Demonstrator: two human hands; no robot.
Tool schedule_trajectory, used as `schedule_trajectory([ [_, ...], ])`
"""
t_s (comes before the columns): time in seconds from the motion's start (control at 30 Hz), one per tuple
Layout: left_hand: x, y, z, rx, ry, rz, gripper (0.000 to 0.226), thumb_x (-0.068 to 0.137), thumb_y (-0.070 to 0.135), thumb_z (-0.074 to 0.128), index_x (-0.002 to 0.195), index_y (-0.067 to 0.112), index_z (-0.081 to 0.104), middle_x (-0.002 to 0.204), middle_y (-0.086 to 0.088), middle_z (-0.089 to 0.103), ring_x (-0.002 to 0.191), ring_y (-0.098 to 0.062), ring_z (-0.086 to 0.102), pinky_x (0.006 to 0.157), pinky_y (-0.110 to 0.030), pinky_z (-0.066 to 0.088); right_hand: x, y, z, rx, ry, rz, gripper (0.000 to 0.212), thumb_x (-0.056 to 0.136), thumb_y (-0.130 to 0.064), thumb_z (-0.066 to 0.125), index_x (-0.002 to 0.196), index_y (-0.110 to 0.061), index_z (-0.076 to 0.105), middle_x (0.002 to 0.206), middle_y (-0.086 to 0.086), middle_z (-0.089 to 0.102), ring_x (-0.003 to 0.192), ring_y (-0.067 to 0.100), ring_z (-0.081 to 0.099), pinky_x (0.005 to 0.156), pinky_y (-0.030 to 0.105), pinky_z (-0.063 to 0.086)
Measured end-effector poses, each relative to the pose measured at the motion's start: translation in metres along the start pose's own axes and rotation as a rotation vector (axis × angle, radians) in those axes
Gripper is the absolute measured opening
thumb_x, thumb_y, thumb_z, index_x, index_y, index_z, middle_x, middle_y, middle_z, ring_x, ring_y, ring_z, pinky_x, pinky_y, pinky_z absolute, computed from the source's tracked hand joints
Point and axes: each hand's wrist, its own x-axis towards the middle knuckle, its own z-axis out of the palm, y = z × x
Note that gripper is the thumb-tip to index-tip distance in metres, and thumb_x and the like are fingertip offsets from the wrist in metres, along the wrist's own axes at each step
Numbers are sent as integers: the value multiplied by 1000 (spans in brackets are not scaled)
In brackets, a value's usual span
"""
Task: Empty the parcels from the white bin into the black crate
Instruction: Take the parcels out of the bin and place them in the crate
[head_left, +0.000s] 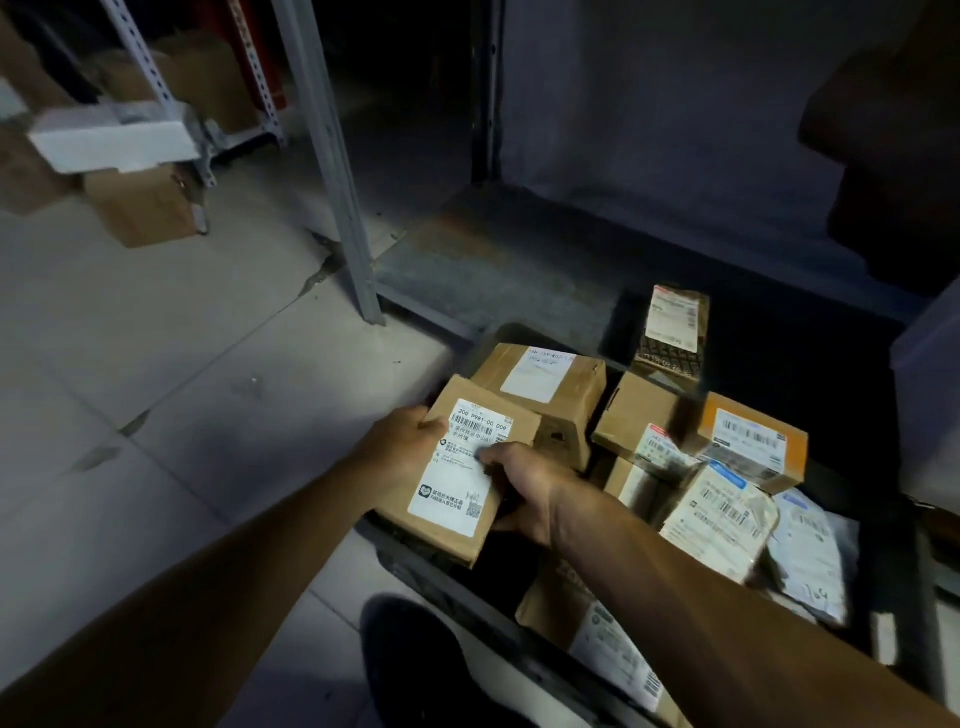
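A flat brown cardboard parcel (457, 467) with a long white shipping label hangs over the near left corner of the black crate (457, 597). My left hand (400, 441) grips its left edge, thumb on the label. My right hand (524, 483) holds its right edge, thumb pressed on the label. Several parcels lie in the crate: a taped brown box (545, 384), an orange box (753, 436), a small brown box (634, 410) and white padded mailers (722, 519). A pale wall at the right edge (930, 395) may be the white bin.
A grey metal shelf post (337, 171) stands just behind the crate on the tiled floor (182, 364). Cardboard boxes (145, 202) and a white box (114, 137) sit at the upper left. A dark shoe (415, 654) is near the crate's front edge.
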Motion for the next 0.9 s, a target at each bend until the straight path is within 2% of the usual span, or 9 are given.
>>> schedule_trajectory([
  [0.13, 9, 2, 17, 218, 37, -36, 40, 105, 27, 42, 133, 2, 56, 137, -20, 58, 125, -35, 56, 99, -35, 45, 19, 9, -1, -6, 32, 59, 13, 100, -11, 54, 101, -17, 65, 79, 1, 71, 75, 19, 67, 62, 40, 52],
  [0.3, 23, -8, 35, 267, 39, -98, 37, 104, 24, 41, 125, -2, 57, 128, -24, 63, 115, -38, 61, 86, -34, 48, 39, 18, 3, -1, 55, 113, 14, 101, -13, 53, 93, -18, 63, 83, 3, 70, 76, 21, 66, 66, 42, 53],
  [0.4, 28, -7, 44, 290, 29, -126, 36, 104, 21, 42, 131, -1, 51, 135, -23, 59, 120, -39, 58, 86, -35, 46, 55, 26, 8, 33, 120, 124, 7, 98, -11, 59, 98, -14, 66, 88, 7, 73, 75, 24, 70, 63, 40, 57],
  [0.47, 32, -8, 51, 304, 12, -139, 37, 103, 18, 44, 136, 1, 47, 138, -21, 57, 120, -38, 59, 81, -34, 45, 66, 31, 14, 41, 152, 120, 20, 88, -11, 68, 108, -10, 70, 96, 11, 76, 83, 29, 74, 78, 47, 62],
  [0.53, 36, -11, 57, 321, -1, -154, 40, 103, 16, 48, 140, 2, 42, 139, -20, 57, 120, -36, 60, 79, -34, 46, 82, 38, 16, 48, 179, 108, 41, 71, -15, 76, 111, -10, 72, 98, 12, 77, 86, 32, 75, 84, 52, 61],
  [0.6, 39, -15, 62, 336, 1, -159, 45, 102, 16, 51, 142, 0, 39, 141, -20, 56, 123, -37, 58, 86, -37, 50, 100, 46, 15, 62, 196, 122, 55, 58, -19, 77, 112, -9, 71, 97, 13, 77, 82, 32, 76, 78, 50, 63],
  [0.73, 44, -18, 71, 308, 11, -104, 48, 98, 13, 55, 141, -1, 40, 143, -21, 52, 128, -39, 54, 101, -43, 50, 100, 40, 13, 66, 250, 126, 41, 77, -16, 76, 117, -6, 68, 102, 14, 75, 78, 29, 73, 60, 33, 56],
  [0.8, 47, -17, 74, 300, 27, -56, 47, 97, 12, 58, 140, 1, 44, 143, -19, 50, 128, -38, 53, 103, -43, 49, 100, 37, 11, 45, 269, 117, 37, 84, -12, 70, 119, -4, 66, 105, 15, 73, 73, 28, 68, 54, 29, 50],
  [0.9, 50, -13, 76, 295, 35, 9, 37, 95, 11, 61, 131, 3, 58, 138, -18, 55, 123, -36, 57, 102, -40, 49, 101, 36, 12, 53, 271, 117, 37, 87, -13, 67, 123, -6, 64, 108, 18, 73, 73, 29, 70, 49, 30, 52],
])
